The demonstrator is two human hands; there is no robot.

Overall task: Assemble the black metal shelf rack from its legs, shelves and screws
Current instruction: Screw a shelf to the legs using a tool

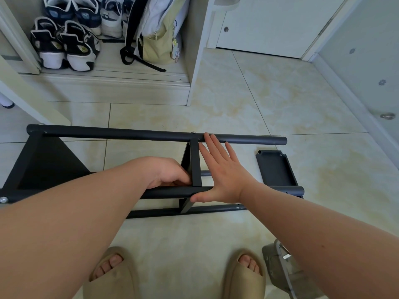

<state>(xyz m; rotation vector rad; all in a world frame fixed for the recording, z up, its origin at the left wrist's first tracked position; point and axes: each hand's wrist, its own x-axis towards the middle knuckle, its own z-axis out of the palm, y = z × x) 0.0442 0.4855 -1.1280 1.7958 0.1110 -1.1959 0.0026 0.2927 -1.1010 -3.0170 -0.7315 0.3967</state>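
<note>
The rack (121, 190) lies on its side on the tiled floor (259, 100) in front of me, its tube legs running left to right. One shelf (49, 165) is already fixed between them at the left end, and a middle shelf (195, 165) stands edge-on to me between the far leg (129, 133) and the near leg (164, 192). My left hand (168, 172) is on the left side of that middle shelf, fingers curled round its edge just above the near leg, gripping it. My right hand (222, 171) lies flat and released on the shelf's right side, fingers straight and spread; the fingertips reach the far leg and the thumb rests on the near leg. A small screw head (193, 132) shows on the far leg right above the shelf. A third leg (164, 211) lies lower, nearest my feet. One loose shelf (275, 167) lies flat on the floor beyond the rack's right end, apart from it. My slippers (112, 275) show at the bottom, with a clear plastic bag (280, 270) just beside my right foot. Shoes (64, 46) and a backpack (155, 33) sit in the open cabinet ahead.
</note>
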